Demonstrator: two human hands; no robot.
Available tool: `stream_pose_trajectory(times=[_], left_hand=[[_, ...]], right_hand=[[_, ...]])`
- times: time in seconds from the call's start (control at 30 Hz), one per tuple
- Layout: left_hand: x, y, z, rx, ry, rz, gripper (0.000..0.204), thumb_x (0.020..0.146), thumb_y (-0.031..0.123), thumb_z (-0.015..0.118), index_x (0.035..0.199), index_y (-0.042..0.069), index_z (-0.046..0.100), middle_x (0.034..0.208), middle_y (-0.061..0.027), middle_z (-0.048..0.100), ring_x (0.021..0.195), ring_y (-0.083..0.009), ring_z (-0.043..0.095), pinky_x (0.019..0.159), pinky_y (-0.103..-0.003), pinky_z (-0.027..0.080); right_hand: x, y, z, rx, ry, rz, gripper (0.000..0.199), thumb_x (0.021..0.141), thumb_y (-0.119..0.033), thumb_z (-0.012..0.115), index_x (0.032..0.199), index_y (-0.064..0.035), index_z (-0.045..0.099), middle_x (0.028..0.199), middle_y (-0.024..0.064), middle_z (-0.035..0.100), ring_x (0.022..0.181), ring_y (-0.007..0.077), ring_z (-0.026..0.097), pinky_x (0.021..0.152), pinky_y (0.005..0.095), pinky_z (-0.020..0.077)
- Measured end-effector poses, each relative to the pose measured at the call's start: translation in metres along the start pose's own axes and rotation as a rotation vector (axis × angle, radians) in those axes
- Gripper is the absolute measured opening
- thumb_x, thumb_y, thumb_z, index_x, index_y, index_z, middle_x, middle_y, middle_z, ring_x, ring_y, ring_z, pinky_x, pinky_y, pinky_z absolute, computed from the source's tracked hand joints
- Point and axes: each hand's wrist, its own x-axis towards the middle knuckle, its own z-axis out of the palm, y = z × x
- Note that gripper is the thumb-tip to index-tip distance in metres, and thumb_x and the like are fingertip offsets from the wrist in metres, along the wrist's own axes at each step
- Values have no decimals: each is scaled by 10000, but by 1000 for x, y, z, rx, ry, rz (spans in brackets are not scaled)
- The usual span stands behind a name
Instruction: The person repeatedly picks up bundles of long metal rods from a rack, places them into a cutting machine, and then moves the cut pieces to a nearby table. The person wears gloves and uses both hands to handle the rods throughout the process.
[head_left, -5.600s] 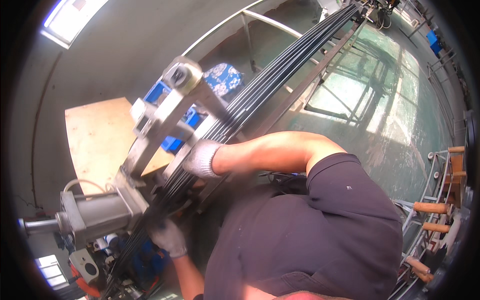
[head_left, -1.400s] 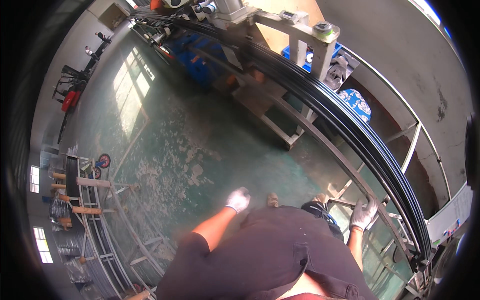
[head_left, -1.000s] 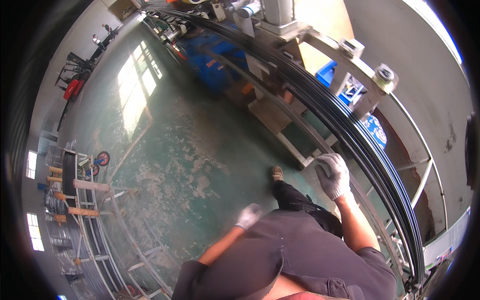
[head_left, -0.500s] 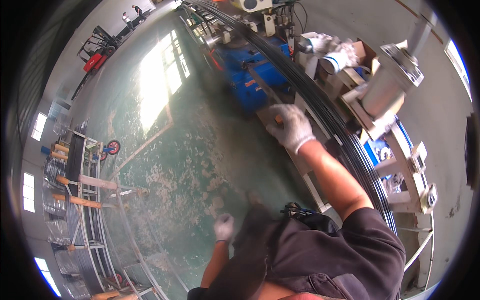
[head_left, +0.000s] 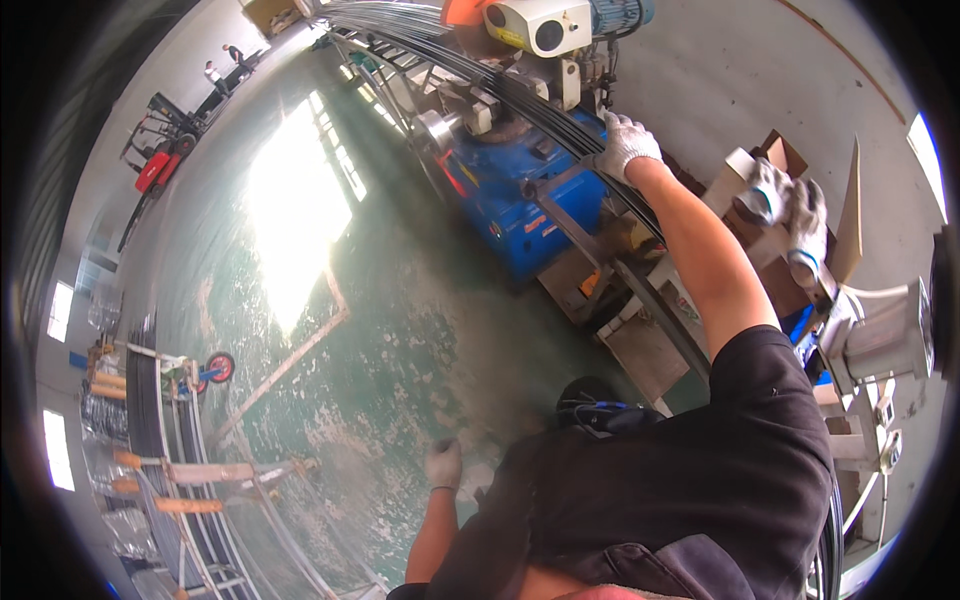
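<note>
My right hand (head_left: pixel 628 150), in a white knit glove, reaches far forward and grips a bundle of long, thin dark rods (head_left: pixel 530 108). Its thumb lies on the near side and its fingers go over the top. The rods run from the far end of the room past a blue machine base (head_left: pixel 525 215) and back under my outstretched arm. Low beside my body hangs my left hand (head_left: pixel 443 466), also gloved, its fingers curled in with nothing visible in them.
A cutting machine with a white head (head_left: pixel 545 28) stands beyond the rods. Spare gloves (head_left: pixel 805 225) rest among cardboard boxes on the right, by a grey metal column (head_left: pixel 880 335). Left are a wheeled rack (head_left: pixel 200 475) and a red forklift (head_left: pixel 155 172). Two people stand far off.
My right hand has moved forward from beside the rods and closed on them. The view has shifted toward the right, with more of the machine showing. My left hand still hangs low.
</note>
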Motion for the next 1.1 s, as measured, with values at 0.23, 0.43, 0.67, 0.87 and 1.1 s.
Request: stream_pose_trajectory(times=[0.23, 0.43, 0.67, 0.87, 1.1], left_hand=[[145, 77, -5, -102, -79, 26, 290, 998, 167, 796, 1197, -40, 841, 990, -113, 835, 862, -173, 768, 777, -327, 605], [219, 180, 27, 177, -339, 43, 285, 1025, 224, 801, 1196, 1, 851, 1059, -106, 871, 988, -191, 816, 915, -355, 638], [344, 359, 0, 167, -213, 145, 264, 1043, 243, 803, 1151, 6, 849, 1098, -148, 872, 1028, -208, 815, 960, -357, 619], [503, 290, -30, 306, -220, 97, 344, 1009, 291, 753, 1193, 21, 858, 1161, -183, 871, 1122, -292, 829, 1021, -402, 618], [684, 370, -101, 395, -399, 169, 412, 1012, 338, 728, 1270, 37, 842, 1248, -226, 848, 1229, -391, 801, 1090, -460, 604]], right_hand=[[82, -7, 119, -153, -158, 185, 1009, 915, -443, 892, 1705, -26, 423, 1430, 260, 742, 1337, 443, 749, 1119, 521, 613], [78, -25, 126, -142, -59, 117, 973, 920, -318, 872, 1736, -80, 399, 1381, 258, 723, 1251, 454, 753, 1094, 541, 616], [88, -27, 108, 40, -140, 398, 869, 818, -306, 938, 1583, -123, 569, 1442, 242, 733, 1310, 467, 727, 1135, 536, 587], [78, -40, 157, -243, 149, 405, 808, 905, -396, 842, 1587, -53, 577, 1412, 214, 725, 1362, 443, 673, 1174, 553, 526], [31, -165, 267, -282, 286, 1120, 911, 989, -428, 814, 1767, -147, 433, 1688, 183, 594, 1531, 402, 583, 1284, 531, 450]])
